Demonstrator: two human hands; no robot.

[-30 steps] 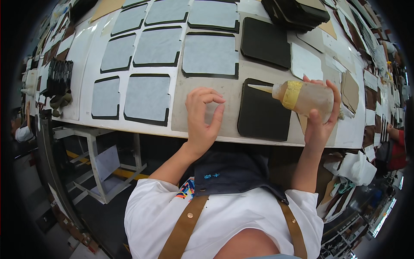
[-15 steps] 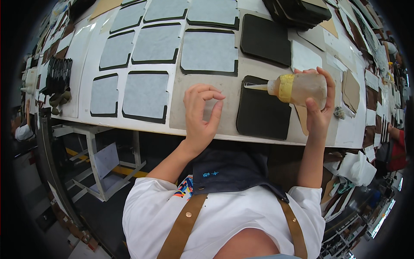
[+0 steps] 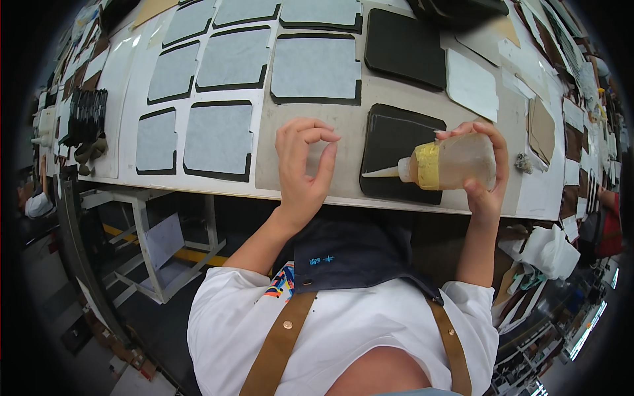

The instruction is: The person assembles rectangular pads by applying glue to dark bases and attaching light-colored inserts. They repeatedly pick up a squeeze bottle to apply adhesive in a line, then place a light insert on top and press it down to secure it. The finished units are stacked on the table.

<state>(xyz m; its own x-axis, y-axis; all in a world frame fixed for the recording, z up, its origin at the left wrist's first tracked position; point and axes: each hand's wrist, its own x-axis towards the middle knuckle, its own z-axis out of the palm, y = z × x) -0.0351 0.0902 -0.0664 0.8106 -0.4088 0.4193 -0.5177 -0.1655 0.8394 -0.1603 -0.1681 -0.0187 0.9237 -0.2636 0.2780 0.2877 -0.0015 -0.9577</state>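
Observation:
My right hand (image 3: 487,165) is closed around a translucent squeeze bottle (image 3: 465,162) with yellow tape around its shoulder. The bottle lies sideways in the air, its thin nozzle (image 3: 383,173) pointing left at the lower left edge of a black panel (image 3: 389,142). Whether the tip touches the panel I cannot tell. A faint line runs along the panel's upper and left edges; the bottle and my fingers cover part of its right side. To the panel's left, my left hand (image 3: 304,158) hovers over the grey board with curled fingers, thumb and forefinger slightly apart, holding nothing.
Several pale sheets with black borders (image 3: 314,66) lie in rows on the left and middle of the table. Another black panel (image 3: 406,47) lies farther back, beside a white sheet (image 3: 471,82). Brown pieces (image 3: 541,131) lie at right; a dark stack (image 3: 456,12) stands at the back.
The bottle has moved toward me and slightly left; its nozzle tip has gone from the panel's upper left corner to its lower left edge. My left hand has shifted slightly left, still holding nothing.

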